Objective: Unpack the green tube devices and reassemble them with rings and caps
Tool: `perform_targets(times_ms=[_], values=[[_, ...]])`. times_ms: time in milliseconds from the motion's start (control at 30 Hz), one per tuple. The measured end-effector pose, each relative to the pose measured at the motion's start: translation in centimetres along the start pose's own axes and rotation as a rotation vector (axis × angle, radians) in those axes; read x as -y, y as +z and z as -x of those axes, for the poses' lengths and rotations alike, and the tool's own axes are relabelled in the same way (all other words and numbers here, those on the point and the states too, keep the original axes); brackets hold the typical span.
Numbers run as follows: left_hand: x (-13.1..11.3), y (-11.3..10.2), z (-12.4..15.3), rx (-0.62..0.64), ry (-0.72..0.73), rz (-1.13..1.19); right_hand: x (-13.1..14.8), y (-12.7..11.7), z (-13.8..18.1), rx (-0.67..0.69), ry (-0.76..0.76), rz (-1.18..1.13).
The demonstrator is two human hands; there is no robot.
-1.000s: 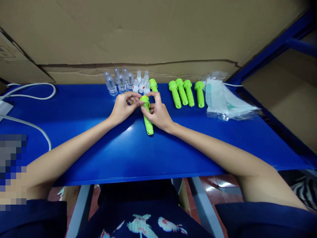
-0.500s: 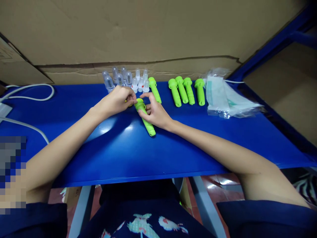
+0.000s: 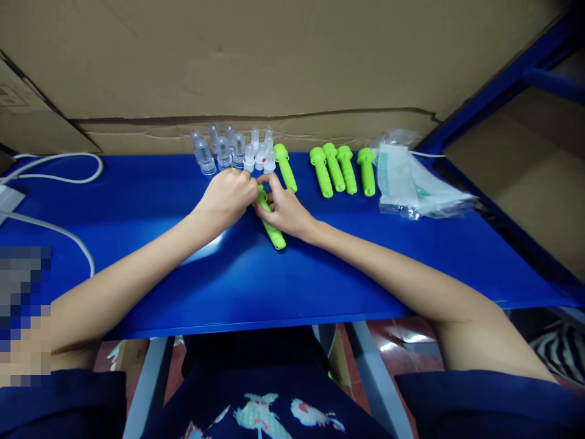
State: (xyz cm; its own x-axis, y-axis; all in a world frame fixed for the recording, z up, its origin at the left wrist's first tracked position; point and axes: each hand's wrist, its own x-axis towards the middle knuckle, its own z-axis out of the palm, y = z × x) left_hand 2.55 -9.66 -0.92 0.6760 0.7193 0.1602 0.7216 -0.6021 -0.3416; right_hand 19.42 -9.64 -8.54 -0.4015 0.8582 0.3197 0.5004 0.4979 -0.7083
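My right hand [image 3: 286, 207] is closed around the upper part of a lime-green flashlight-shaped piece [image 3: 274, 235], whose narrow tail slants down toward me. Curled in against the wide head end is my left hand [image 3: 232, 194], covering most of that head. Its fingertips are hidden, so what they grip does not show. A bit of yellow [image 3: 234, 171] peeks out behind the left knuckles; I cannot tell what it is. Just beyond my hands lies another lime-green flashlight-shaped piece [image 3: 286, 167], next to small clear-domed white caps [image 3: 260, 157].
Taller clear plastic domes [image 3: 223, 152] stand at the back, left of the caps. Several more lime-green pieces [image 3: 347, 171] lie to the right, beside clear plastic packets [image 3: 406, 183]. White cables [image 3: 68, 180] run over the blue table [image 3: 256, 292] at left. A cardboard wall [image 3: 274, 61] closes the back.
My left hand has turned over and moved right, onto the head of the green piece, which it now mostly covers. My right hand keeps its hold in nearly the same place.
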Motion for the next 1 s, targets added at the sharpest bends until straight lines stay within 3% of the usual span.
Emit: perform_targets(times_ms=[233, 400, 633, 1000], values=[[-0.1, 2.0, 0.5, -0.165, -0.03, 0.073, 0.1, 0.4, -0.1, 0.008, -0.065, 0.007], [0.6, 3.0, 0.3, -0.262, 0.057, 0.122, 0.4, 0.5, 0.0, -0.002, -0.044, -0.001], [2.0, 3.4, -0.5, -0.198, 0.135, 0.145, 0.4, 0.3, -0.1, -0.021, -0.022, -0.044], [3.3, 4.5, -1.2, -0.236, 0.184, 0.223, -0.4, 0.2, -0.3, -0.111, 0.057, -0.16]])
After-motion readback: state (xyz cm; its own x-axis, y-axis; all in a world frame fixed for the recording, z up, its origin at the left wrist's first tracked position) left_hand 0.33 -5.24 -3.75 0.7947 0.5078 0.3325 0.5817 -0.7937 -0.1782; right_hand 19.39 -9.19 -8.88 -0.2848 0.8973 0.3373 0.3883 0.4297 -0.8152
